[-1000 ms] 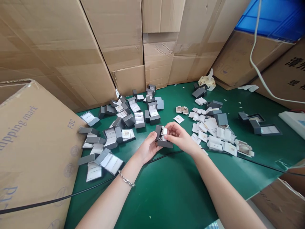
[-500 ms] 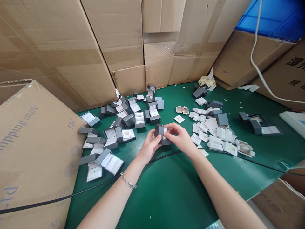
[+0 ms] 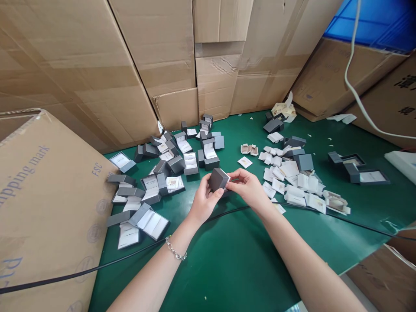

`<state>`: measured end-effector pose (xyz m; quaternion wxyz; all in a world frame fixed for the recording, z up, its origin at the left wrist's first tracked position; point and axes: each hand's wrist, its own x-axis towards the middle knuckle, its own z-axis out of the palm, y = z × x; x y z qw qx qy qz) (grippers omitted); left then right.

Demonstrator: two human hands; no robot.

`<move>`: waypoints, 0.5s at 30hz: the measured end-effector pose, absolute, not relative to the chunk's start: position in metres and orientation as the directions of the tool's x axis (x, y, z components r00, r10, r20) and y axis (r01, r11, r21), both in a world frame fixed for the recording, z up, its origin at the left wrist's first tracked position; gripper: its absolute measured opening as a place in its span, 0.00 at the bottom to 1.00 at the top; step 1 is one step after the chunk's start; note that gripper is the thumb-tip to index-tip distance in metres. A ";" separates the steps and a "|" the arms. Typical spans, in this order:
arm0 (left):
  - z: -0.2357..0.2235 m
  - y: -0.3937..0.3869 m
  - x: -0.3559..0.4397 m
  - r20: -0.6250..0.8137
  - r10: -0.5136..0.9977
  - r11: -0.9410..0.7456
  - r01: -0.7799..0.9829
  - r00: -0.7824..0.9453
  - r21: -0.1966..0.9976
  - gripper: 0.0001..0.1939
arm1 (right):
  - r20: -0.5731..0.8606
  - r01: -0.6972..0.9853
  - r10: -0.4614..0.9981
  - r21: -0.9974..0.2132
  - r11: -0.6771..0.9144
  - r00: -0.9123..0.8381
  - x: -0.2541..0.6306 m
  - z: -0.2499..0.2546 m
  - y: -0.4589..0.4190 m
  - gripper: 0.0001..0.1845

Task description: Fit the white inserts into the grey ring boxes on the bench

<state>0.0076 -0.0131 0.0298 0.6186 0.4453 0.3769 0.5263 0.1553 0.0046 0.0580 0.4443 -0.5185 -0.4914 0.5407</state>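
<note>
Held box: a dark grey hinged presentation box (image 3: 217, 178), tilted in both hands over the middle of the green tabletop (image 3: 240, 264); no lettering can be read on the faces in view.
Left hand (image 3: 204, 198): fingers and thumb gripping the box from its left and near side; a silver chain bracelet (image 3: 176, 250) circles the wrist.
Right hand (image 3: 247, 187): thumb and forefinger pinched on a white insert (image 3: 228, 175) that shows at the box's right edge.
Left carton (image 3: 65, 203): blue print reads "hipping mark", its first letter cut off, and "FSC"; faint round stamps run below, with larger blue letters partly out of view.
Upper right carton (image 3: 386, 93): large black Chinese characters, cropped by the edge.
Lower right carton (image 3: 378, 277): faint letters, unclear.
Open grey boxes (image 3: 151, 198): clustered left of the hands, their pale linings bearing print too small to read.
Folded white cards (image 3: 295, 193): heaped to the right, fine print illegible.
</note>
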 end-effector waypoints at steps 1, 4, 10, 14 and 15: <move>0.031 -0.014 0.008 -0.005 0.988 0.055 -0.324 0.154 0.944 0.22 | -0.121 0.028 0.990 -0.992 -0.119 -0.068 0.156 0.057 0.005 0.16; 0.032 -0.015 0.010 -0.026 0.990 0.073 -0.353 0.137 0.933 0.23 | -0.096 0.047 0.992 -0.995 -0.092 -0.086 0.156 0.056 0.005 0.14; 0.023 -0.013 0.012 -0.088 0.974 0.166 -0.394 0.209 0.904 0.20 | -0.067 0.147 0.995 -0.988 -0.055 -0.079 0.156 0.057 0.004 0.15; 0.019 -0.013 0.011 -0.096 0.969 0.181 -0.388 0.229 0.904 0.19 | -0.052 0.158 0.998 -0.986 -0.045 -0.040 0.154 0.054 0.003 0.15; 0.020 -0.013 0.011 -0.099 0.969 0.183 -0.388 0.227 0.903 0.19 | -0.043 0.164 0.999 -0.986 -0.038 -0.031 0.153 0.053 0.003 0.14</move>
